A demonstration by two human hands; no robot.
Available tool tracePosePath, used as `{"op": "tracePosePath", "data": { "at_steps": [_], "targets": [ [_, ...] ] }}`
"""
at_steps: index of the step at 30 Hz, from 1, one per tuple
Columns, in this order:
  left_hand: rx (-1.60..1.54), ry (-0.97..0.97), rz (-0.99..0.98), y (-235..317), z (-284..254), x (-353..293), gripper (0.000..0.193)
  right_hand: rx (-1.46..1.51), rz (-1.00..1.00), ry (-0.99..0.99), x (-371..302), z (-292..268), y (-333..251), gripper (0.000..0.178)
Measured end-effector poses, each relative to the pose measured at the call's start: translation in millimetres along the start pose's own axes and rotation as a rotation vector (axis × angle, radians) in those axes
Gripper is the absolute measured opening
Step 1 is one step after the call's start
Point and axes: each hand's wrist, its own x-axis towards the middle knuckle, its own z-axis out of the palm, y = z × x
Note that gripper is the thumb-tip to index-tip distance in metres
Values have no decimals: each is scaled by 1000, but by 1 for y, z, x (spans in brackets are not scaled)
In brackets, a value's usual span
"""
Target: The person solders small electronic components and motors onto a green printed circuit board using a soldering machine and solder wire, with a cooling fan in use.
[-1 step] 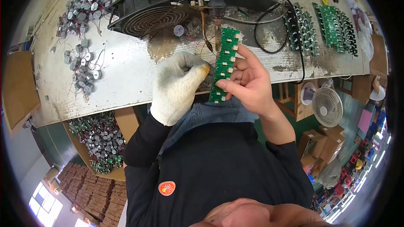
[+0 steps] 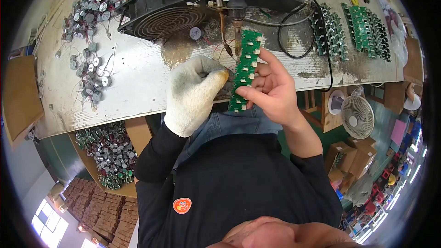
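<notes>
My bare right hand (image 2: 271, 87) grips a long green circuit board strip (image 2: 243, 76) by its right side, thumb on its face. Small white connectors line the strip's right edge. The strip's far end is beside the soldering iron tip (image 2: 238, 41), which points down from above; whether they touch I cannot tell. A thin bent tube (image 2: 224, 36) ends just left of the tip. My left hand (image 2: 195, 92), in a white knitted glove with a yellow-brown stained fingertip, is pinched closed just left of the strip. What its fingers hold is hidden; thin red wires show near them.
A black fan (image 2: 167, 20) stands behind my left hand, with a round metal part (image 2: 195, 33) before it. Wired round parts (image 2: 92, 71) lie at left. Finished-looking board strips (image 2: 363, 32) sit at right, past a black cable (image 2: 328, 59). A box of parts (image 2: 108, 156) stands below the table's left edge.
</notes>
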Motion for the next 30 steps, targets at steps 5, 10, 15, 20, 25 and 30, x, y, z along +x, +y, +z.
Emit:
{"op": "tracePosePath", "data": {
  "at_steps": [5, 10, 15, 20, 25, 30],
  "targets": [
    [47, 9, 14, 3, 1, 2, 18, -4, -5, 0, 1, 0, -2, 77],
    [32, 31, 41, 3, 3, -1, 18, -5, -11, -3, 1, 1, -4, 75],
    [-91, 22, -24, -5, 5, -1, 17, -25, 4, -7, -1, -1, 1, 75],
    [-100, 28, -15, -5, 6, -3, 16, -17, -5, -7, -2, 0, 2, 76],
    [-90, 3, -10, -4, 6, -2, 16, -39, 11, -6, -4, -1, 2, 77],
    [-70, 23, 33, -3, 8, 0, 17, -51, -6, -8, -4, -1, 5, 77]
  ]
}}
